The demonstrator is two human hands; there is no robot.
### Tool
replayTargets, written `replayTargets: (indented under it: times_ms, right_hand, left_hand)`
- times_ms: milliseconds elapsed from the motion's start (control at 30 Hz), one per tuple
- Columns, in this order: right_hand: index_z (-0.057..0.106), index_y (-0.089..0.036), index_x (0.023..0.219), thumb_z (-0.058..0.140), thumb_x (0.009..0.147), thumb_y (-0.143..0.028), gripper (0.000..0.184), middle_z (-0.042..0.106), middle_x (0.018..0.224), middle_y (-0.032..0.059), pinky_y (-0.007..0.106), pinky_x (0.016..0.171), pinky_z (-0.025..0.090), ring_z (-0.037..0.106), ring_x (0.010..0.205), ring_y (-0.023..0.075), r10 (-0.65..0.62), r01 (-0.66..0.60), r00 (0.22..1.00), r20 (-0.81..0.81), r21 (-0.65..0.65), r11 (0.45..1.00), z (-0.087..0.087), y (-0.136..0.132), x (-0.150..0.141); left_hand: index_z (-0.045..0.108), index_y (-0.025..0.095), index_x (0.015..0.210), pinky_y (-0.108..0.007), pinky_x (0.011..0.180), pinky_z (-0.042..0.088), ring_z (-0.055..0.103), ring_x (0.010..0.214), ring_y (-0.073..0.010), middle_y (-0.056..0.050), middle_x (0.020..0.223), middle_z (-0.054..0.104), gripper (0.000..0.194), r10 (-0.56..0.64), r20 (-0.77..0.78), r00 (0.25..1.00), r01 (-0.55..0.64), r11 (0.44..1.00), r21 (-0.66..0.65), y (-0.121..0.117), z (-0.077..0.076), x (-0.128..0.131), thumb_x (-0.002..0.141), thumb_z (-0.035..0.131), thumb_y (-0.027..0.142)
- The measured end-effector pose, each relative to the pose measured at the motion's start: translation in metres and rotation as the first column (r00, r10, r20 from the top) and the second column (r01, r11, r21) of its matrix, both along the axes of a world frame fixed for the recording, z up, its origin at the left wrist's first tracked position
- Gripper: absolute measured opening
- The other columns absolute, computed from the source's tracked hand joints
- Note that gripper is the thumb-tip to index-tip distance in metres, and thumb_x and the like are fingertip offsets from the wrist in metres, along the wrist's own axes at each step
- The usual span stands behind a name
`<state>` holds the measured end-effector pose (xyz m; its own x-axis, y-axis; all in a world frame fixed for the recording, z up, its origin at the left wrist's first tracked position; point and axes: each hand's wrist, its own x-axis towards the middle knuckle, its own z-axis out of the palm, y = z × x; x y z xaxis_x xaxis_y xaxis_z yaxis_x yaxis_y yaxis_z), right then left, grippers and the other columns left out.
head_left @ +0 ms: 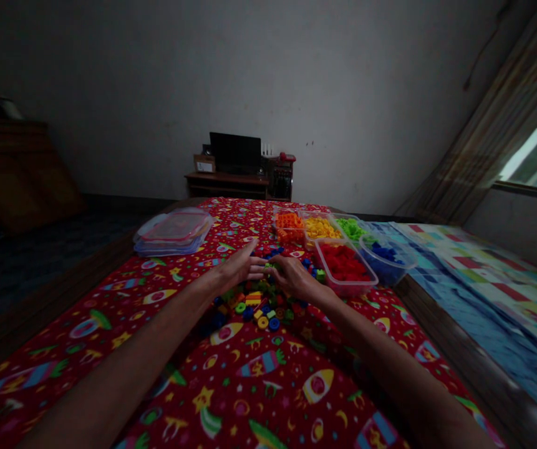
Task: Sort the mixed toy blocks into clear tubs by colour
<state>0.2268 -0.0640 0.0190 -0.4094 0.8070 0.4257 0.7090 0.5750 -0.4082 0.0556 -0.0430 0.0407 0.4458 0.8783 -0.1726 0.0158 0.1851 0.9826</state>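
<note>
A mixed pile of coloured plastic building blocks (253, 299) lies on the red patterned cloth, in yellow, blue, green, red and orange, with round pieces among them. Over the pile's left back part is my left hand (240, 267), thumb raised and fingers stretched out toward the right; nothing shows in its grasp. My right hand (292, 275) reaches in from the other side, its fingers bent and drawn together close to the left fingertips. A small green piece shows by those fingertips, but whether the right hand holds it is hidden. Both hands cover part of the pile.
Beyond the right hand stand clear tubs of sorted blocks: red (345, 265), blue (387, 254), green (351, 229), yellow (322, 228) and orange (289, 227). Stacked lids (174, 232) lie at the left back. A bed (478, 293) adjoins the table's right side.
</note>
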Motion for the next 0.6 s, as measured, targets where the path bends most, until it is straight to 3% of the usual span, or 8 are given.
replayTargets:
  times_ms: [67, 100, 200, 267, 333, 433, 533, 600]
  right_hand:
    - [0.064, -0.011, 0.096, 0.051, 0.088, -0.020, 0.017, 0.063, 0.074, 0.0050, 0.022, 0.062, 0.034, 0.054, 0.067, 0.0126, -0.018, 0.018, 1.000, 0.020, 0.019, 1.000, 0.006, -0.001, 0.001]
    - [0.064, -0.011, 0.093, 0.051, 0.088, -0.020, 0.016, 0.062, 0.072, 0.0041, 0.022, 0.061, 0.033, 0.052, 0.065, 0.0120, -0.025, 0.025, 0.999, 0.024, 0.022, 0.999, 0.009, -0.001, 0.003]
    - [0.064, -0.011, 0.085, 0.050, 0.089, -0.023, 0.019, 0.059, 0.066, 0.0020, 0.022, 0.058, 0.031, 0.049, 0.060, 0.0107, -0.057, 0.057, 0.998, 0.004, 0.008, 0.998, 0.022, -0.001, 0.012]
    - [0.064, -0.012, 0.083, 0.049, 0.088, -0.024, 0.020, 0.058, 0.065, 0.0013, 0.021, 0.058, 0.032, 0.049, 0.059, 0.0104, -0.097, 0.097, 0.994, -0.042, 0.003, 0.995, 0.033, 0.001, 0.024]
    - [0.064, -0.013, 0.082, 0.047, 0.087, -0.024, 0.021, 0.059, 0.064, 0.0006, 0.021, 0.058, 0.034, 0.049, 0.058, 0.0101, -0.153, 0.152, 0.985, -0.081, -0.014, 0.988, 0.044, 0.006, 0.043]
    - [0.066, -0.013, 0.080, 0.045, 0.086, -0.025, 0.025, 0.061, 0.061, 0.0009, 0.021, 0.057, 0.037, 0.051, 0.053, 0.0099, -0.281, 0.276, 0.958, -0.063, -0.077, 0.958, 0.059, 0.023, 0.083]
    - [0.069, -0.011, 0.087, 0.046, 0.086, -0.026, 0.027, 0.066, 0.065, 0.0046, 0.021, 0.059, 0.040, 0.058, 0.056, 0.0117, -0.464, 0.471, 0.879, 0.111, -0.053, 0.880, 0.070, 0.051, 0.126]
    - [0.070, -0.010, 0.091, 0.046, 0.086, -0.024, 0.028, 0.069, 0.068, 0.0075, 0.022, 0.064, 0.043, 0.062, 0.063, 0.0142, -0.597, 0.612, 0.756, 0.269, 0.036, 0.790, 0.075, 0.070, 0.152]
  left_hand:
    - [0.029, 0.020, 0.141, -0.040, 0.088, 0.049, 0.067, 0.094, -0.0226, -0.014, 0.112, 0.066, 0.058, 0.081, -0.046, 0.996, -0.074, 0.986, 0.151, 0.005, -0.002, 0.000, 0.093, 0.029, 0.053]
    - [0.031, 0.019, 0.140, -0.041, 0.090, 0.048, 0.066, 0.097, -0.0235, -0.013, 0.111, 0.066, 0.057, 0.158, -0.090, 0.983, -0.128, 0.953, 0.274, 0.008, -0.003, -0.001, 0.092, 0.032, 0.051]
    - [0.040, 0.015, 0.136, -0.044, 0.096, 0.044, 0.061, 0.106, -0.0254, -0.012, 0.110, 0.067, 0.053, 0.436, -0.243, 0.867, -0.186, 0.734, 0.653, 0.019, -0.007, -0.008, 0.089, 0.041, 0.039]
    - [0.043, 0.013, 0.134, -0.043, 0.097, 0.044, 0.061, 0.106, -0.0252, -0.012, 0.110, 0.067, 0.051, 0.550, -0.307, 0.776, -0.145, 0.630, 0.763, 0.026, -0.011, -0.017, 0.086, 0.042, 0.032]
    - [0.044, 0.011, 0.133, -0.039, 0.094, 0.046, 0.063, 0.102, -0.0236, -0.012, 0.110, 0.067, 0.051, 0.609, -0.352, 0.710, -0.138, 0.611, 0.779, 0.033, -0.018, -0.027, 0.085, 0.040, 0.026]
    - [0.046, 0.012, 0.131, -0.036, 0.090, 0.048, 0.065, 0.095, -0.0221, -0.010, 0.106, 0.069, 0.051, 0.666, -0.419, 0.617, -0.158, 0.626, 0.764, 0.042, -0.033, -0.042, 0.082, 0.041, 0.022]
    - [0.050, 0.010, 0.127, -0.037, 0.090, 0.049, 0.064, 0.098, -0.0234, -0.010, 0.104, 0.070, 0.048, 0.690, -0.459, 0.559, -0.168, 0.636, 0.753, 0.049, -0.048, -0.053, 0.080, 0.041, 0.019]
    - [0.051, 0.010, 0.126, -0.038, 0.090, 0.048, 0.063, 0.100, -0.0243, -0.011, 0.106, 0.069, 0.048, 0.693, -0.470, 0.547, -0.159, 0.638, 0.754, 0.052, -0.055, -0.057, 0.081, 0.040, 0.019]
